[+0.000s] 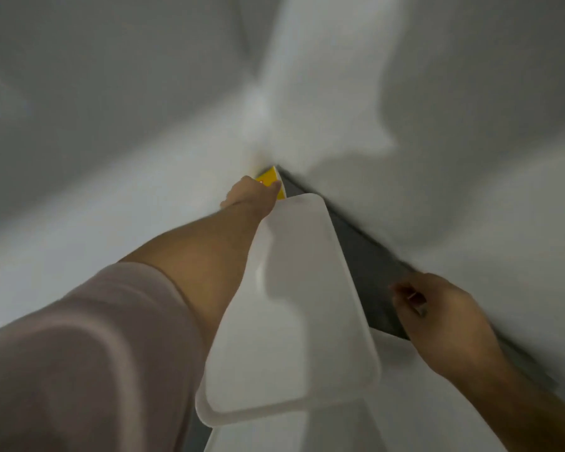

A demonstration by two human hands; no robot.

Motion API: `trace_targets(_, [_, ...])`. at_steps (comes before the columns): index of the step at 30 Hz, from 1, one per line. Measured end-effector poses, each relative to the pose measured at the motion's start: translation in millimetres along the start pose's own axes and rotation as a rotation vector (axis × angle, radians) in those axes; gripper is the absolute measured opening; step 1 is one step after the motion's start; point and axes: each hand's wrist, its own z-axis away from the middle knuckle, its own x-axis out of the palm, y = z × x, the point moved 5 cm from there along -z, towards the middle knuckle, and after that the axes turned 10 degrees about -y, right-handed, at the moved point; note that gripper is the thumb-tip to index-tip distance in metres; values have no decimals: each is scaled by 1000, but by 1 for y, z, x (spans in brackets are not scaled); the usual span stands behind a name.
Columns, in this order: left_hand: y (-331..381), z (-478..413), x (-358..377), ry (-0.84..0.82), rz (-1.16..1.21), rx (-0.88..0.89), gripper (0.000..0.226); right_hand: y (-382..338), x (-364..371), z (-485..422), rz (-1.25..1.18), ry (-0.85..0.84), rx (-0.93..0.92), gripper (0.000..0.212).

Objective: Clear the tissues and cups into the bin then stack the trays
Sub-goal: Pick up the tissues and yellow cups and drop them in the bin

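Note:
The view is blurred by motion. My left hand (253,195) reaches far forward and grips a yellow paper cup (270,177) at the far end of a white tray (294,305). The tray lies lengthwise in front of me on a dark grey surface (366,272). A second white tray (340,432) shows beneath it at the bottom edge. My right hand (437,318) hovers at the right over the dark surface, its fingers loosely curled with nothing visible in them. No tissues or bin can be made out.
Pale white and grey walls or panels (111,109) fill the upper view, too blurred to identify. My pink sleeve (79,353) covers the lower left corner.

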Motion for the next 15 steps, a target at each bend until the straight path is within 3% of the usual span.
trace_targets(4, [7, -18, 2, 45, -81, -59, 56, 5, -2, -5, 9, 32, 33, 28])
trace_targets(10, [4, -34, 10, 38, 68, -72, 47, 13, -7, 1, -3, 55, 8, 14])
trace_targets(15, [-2, -33, 1, 80, 211, 19, 28, 7, -10, 5, -18, 66, -20, 15])
